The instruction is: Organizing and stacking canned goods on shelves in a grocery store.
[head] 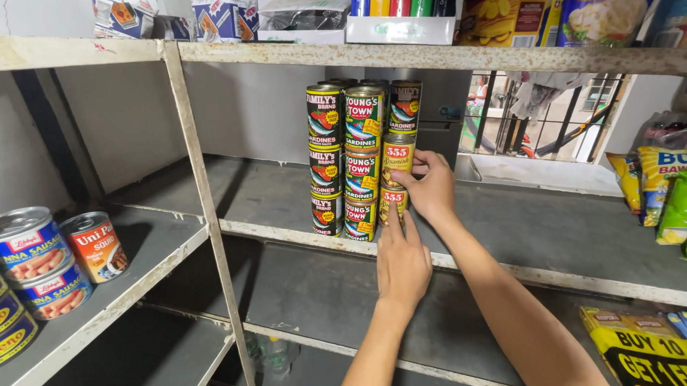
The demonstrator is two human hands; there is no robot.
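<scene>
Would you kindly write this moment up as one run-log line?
left hand: touching bottom gold can | right hand: on upper gold can | stacked sardine cans alongside | metal shelf

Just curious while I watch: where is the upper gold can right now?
In the head view, the upper gold can sits mid-shelf atop another gold can, right of the green cans, with the right hand on it.

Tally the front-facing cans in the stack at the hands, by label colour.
Black-label cans: 3
Green-label cans: 3
Gold-label cans: 2, the upper one gripped by the right hand
Dark can on top of the gold ones: 1
Total: 9, not counting the cans hidden behind.
</scene>
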